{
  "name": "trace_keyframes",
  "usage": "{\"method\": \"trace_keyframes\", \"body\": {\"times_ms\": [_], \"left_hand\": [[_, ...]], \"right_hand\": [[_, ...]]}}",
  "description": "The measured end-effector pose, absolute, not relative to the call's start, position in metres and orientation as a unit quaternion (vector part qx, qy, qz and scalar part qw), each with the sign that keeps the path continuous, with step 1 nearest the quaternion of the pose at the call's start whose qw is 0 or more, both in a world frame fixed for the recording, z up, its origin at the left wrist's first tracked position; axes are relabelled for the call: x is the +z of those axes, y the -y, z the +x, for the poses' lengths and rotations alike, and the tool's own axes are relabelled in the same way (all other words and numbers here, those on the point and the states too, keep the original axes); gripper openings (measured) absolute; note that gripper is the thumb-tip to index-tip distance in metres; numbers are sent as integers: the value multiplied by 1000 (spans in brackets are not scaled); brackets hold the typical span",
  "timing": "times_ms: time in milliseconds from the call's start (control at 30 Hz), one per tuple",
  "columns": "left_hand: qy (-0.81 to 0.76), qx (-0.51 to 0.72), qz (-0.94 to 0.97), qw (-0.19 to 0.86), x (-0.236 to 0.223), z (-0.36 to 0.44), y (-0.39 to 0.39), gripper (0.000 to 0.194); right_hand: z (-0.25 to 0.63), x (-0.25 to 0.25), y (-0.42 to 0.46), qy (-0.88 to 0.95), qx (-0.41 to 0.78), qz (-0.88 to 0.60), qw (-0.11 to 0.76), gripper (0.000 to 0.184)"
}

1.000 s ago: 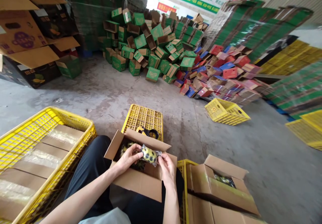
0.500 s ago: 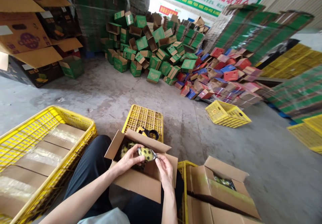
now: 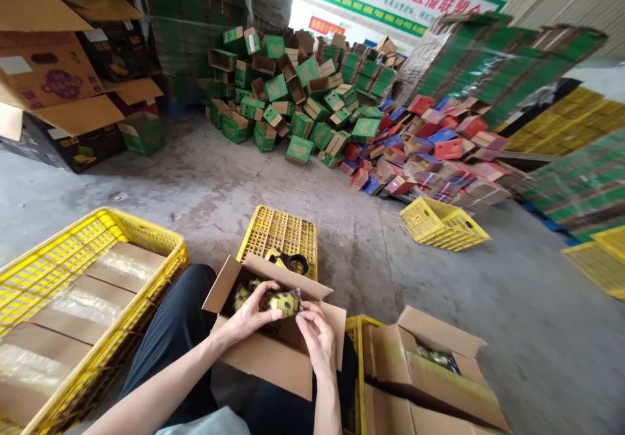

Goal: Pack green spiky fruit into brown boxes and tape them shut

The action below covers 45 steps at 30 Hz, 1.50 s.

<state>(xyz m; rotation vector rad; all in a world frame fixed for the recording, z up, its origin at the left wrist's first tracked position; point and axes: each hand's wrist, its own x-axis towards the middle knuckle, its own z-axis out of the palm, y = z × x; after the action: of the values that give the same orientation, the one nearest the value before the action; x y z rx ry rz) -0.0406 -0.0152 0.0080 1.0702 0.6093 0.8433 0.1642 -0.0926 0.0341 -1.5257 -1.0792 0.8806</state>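
Over an open cardboard box [image 3: 271, 350], my left hand [image 3: 251, 314] is closed around a yellow-green fruit [image 3: 284, 303] in a clear wrapper with black dots. The thumb lies along its near side. At the fruit's right end, my right hand [image 3: 317, 336] pinches the twisted tip of the wrapper. Inside the box, left of my fingers, more wrapped fruit [image 3: 241, 295] is partly hidden by my left hand. The box rests by my knees with its flaps spread out.
A tape dispenser [image 3: 290, 262] lies on an upturned yellow crate [image 3: 278, 223] beyond the box. Taped cartons [image 3: 124, 266] fill a yellow crate [image 3: 181, 252] at left. Another open carton [image 3: 424, 357] with wrapped fruit stands at right. Green boxes [image 3: 299, 148] are heaped farther back.
The fruit has turned a little and sits slightly lower in my left hand. My right fingers have shifted at the wrapper's end, drawing closer to the fruit.
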Motion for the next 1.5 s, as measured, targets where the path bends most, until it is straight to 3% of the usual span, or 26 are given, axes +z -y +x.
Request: {"method": "trace_keyframes", "body": {"times_ms": [167, 333, 800, 967, 1133, 1300, 1500], "left_hand": [[-274, 389, 409, 779, 6, -40, 15, 80], [-254, 381, 410, 788, 7, -40, 14, 84], [-265, 369, 430, 781, 7, -40, 13, 93], [-242, 375, 461, 767, 1, -41, 16, 98], [-240, 367, 493, 752, -6, -40, 15, 98], [-264, 378, 465, 756, -10, -38, 10, 100], [-280, 377, 437, 767, -18, -39, 6, 88]], "right_hand": [[160, 32, 92, 418, 379, -623, 542, 39], [159, 33, 89, 365, 407, -628, 554, 66], [166, 18, 91, 305, 410, -619, 597, 50], [160, 38, 92, 361, 448, -604, 551, 57], [154, 42, 87, 434, 432, -634, 472, 47], [168, 48, 88, 452, 352, -688, 446, 46], [190, 71, 99, 527, 167, -765, 331, 37]]}}
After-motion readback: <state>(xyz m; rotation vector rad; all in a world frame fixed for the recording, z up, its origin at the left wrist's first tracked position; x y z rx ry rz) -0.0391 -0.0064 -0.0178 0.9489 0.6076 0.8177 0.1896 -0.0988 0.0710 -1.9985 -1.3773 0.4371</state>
